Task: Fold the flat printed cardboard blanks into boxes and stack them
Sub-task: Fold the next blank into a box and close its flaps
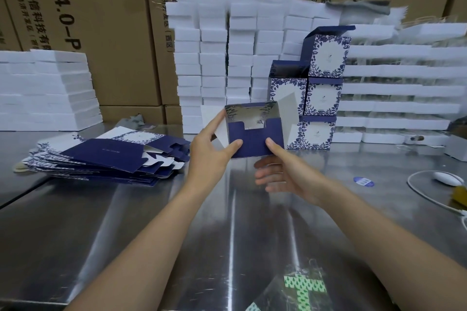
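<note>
I hold a half-formed dark blue box above the middle of the steel table, its open end facing me and pale flaps sticking out at both sides. My left hand grips its left edge, thumb pressed on the blue bottom flap. My right hand holds the right lower corner, thumb on the flap and fingers underneath. A pile of flat blue printed blanks lies to the left. Several folded blue-and-white boxes are stacked behind the held box, to its right.
White foam blocks are stacked along the back and at far left, in front of brown cartons. A white cable and mouse-like object, a blue sticker and a green patterned sheet lie on the table.
</note>
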### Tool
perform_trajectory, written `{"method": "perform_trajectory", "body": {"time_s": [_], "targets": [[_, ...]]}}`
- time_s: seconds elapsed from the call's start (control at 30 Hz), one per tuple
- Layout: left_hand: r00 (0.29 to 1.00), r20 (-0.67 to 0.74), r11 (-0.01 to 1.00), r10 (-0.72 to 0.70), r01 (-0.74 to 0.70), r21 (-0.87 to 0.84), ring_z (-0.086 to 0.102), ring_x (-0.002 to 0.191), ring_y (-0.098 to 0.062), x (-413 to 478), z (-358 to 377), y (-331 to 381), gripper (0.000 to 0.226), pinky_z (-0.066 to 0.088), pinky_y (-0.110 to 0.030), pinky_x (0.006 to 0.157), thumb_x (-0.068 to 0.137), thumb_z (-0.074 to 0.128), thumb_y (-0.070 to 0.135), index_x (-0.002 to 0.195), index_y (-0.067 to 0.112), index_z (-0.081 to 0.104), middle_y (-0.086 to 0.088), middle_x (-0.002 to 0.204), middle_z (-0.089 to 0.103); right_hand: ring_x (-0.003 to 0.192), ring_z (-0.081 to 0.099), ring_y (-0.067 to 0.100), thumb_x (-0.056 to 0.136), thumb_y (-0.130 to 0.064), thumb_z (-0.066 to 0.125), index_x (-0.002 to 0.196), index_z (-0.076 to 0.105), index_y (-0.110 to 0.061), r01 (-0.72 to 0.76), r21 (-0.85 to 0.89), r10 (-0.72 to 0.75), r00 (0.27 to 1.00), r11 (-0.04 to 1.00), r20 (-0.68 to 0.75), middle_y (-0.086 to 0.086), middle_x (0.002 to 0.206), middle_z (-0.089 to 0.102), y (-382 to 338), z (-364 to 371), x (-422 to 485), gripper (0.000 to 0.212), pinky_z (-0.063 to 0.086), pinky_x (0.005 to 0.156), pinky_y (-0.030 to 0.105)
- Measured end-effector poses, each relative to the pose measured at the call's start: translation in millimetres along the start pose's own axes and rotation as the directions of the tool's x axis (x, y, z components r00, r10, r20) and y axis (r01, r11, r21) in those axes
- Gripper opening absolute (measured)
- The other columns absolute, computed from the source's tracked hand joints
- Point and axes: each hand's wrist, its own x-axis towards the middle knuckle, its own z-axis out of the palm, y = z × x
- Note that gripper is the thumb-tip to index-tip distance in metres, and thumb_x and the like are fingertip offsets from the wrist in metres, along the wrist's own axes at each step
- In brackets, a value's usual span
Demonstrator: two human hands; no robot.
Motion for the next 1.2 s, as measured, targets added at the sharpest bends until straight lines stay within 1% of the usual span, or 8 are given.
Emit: {"method": "perform_trajectory", "body": {"time_s": [0.17,0.33,0.47,0.6,0.67,0.8,1.03,1.2], "targets": [[0.995,-0.013,0.994,0.096,-0.095,0.058,0.047,0.141,0.006,-1.5,2.7,1.1,0.077,0.041,-0.023,0.117,0.092,0.077,0.010,0.158,0.034,0.047,0.025,0.154,0.052,0.071,0.075,0.019,0.103,-0.054,0.059,0.086,0.076,-0.011,0.120,0.061,-0.114,0.988,0.991,-0.103,0.006,0.072,0.072,-5.9,8.8,-1.3,0.049,0.052,0.060,0.026],[0.970,-0.074,0.973,0.231,-0.230,0.014,0.037,0.142,0.015,-6.9,9.4,3.7,0.111,0.048,-0.011,0.100,0.087,0.085,0.021,0.161,0.059,0.012,0.037,0.162,0.029,0.055,0.065,0.012,0.108,-0.033,0.054,0.087,0.069,-0.007,0.165,0.105,-0.128,0.948,0.981,-0.292,-0.001,0.056,0.059,-8.4,11.4,-0.2,0.036,0.040,0.056,0.025],[0.984,-0.176,0.987,0.038,-0.065,-0.146,0.071,0.108,-0.009,-9.6,16.5,4.3,0.100,0.060,-0.024,0.079,0.080,0.091,0.039,0.150,0.063,0.024,0.012,0.133,0.058,0.053,0.061,0.012,0.107,-0.032,0.056,0.088,0.069,-0.006,0.247,0.146,-0.179,0.912,0.958,-0.368,-0.003,0.056,0.057,-13.9,13.8,-2.2,0.034,0.038,0.053,0.025],[0.916,0.199,0.882,-0.349,0.393,-0.260,0.070,0.070,-0.012,-6.2,18.9,3.4,0.032,0.046,-0.035,0.075,0.083,0.076,0.056,0.100,0.030,0.068,0.004,0.072,0.067,0.052,0.058,0.013,0.106,-0.035,0.058,0.085,0.069,-0.009,0.278,0.153,-0.211,0.912,0.948,-0.353,-0.002,0.057,0.055,-18.2,21.6,-5.7,0.035,0.040,0.051,0.023],[0.862,0.320,0.838,-0.393,0.479,-0.262,0.063,0.062,-0.014,-8.4,22.7,3.1,0.035,0.041,-0.035,0.072,0.091,0.064,0.055,0.070,0.027,0.068,0.002,0.058,0.053,0.052,0.058,0.013,0.106,-0.036,0.059,0.083,0.069,-0.010,0.281,0.120,-0.231,0.919,0.952,-0.319,-0.001,0.057,0.055,-17.6,25.9,-7.5,0.037,0.041,0.051,0.023],[0.844,0.299,0.768,-0.446,0.532,-0.357,0.053,0.053,-0.017,-9.2,27.8,2.4,0.049,0.042,-0.035,0.072,0.104,0.049,0.035,0.057,0.026,0.062,0.003,0.053,0.040,0.053,0.059,0.014,0.106,-0.039,0.058,0.083,0.068,-0.011,0.283,0.091,-0.250,0.930,0.955,-0.268,-0.001,0.057,0.056,-14.8,33.2,-10.1,0.038,0.039,0.054,0.026],[0.848,0.303,0.802,-0.436,0.519,-0.297,0.048,0.051,-0.017,-10.2,30.5,2.8,0.043,0.047,-0.032,0.069,0.101,0.045,0.028,0.060,0.022,0.053,0.000,0.052,0.039,0.060,0.057,0.018,0.100,-0.027,0.057,0.070,0.068,-0.018,0.234,0.191,-0.225,0.972,0.953,-0.070,0.005,0.064,0.055,-11.2,41.6,-18.5,0.034,0.040,0.055,0.026],[0.823,0.324,0.786,-0.467,0.555,-0.275,0.048,0.050,-0.016,-15.4,33.1,8.1,0.047,0.043,-0.036,0.075,0.101,0.050,0.035,0.054,0.026,0.052,0.002,0.052,0.037,0.053,0.047,0.015,0.096,-0.023,0.055,0.065,0.061,-0.019,0.201,0.260,-0.166,0.975,0.944,-0.150,-0.001,0.058,0.046,-10.8,44.2,-17.4,0.032,0.039,0.055,0.025]]}}
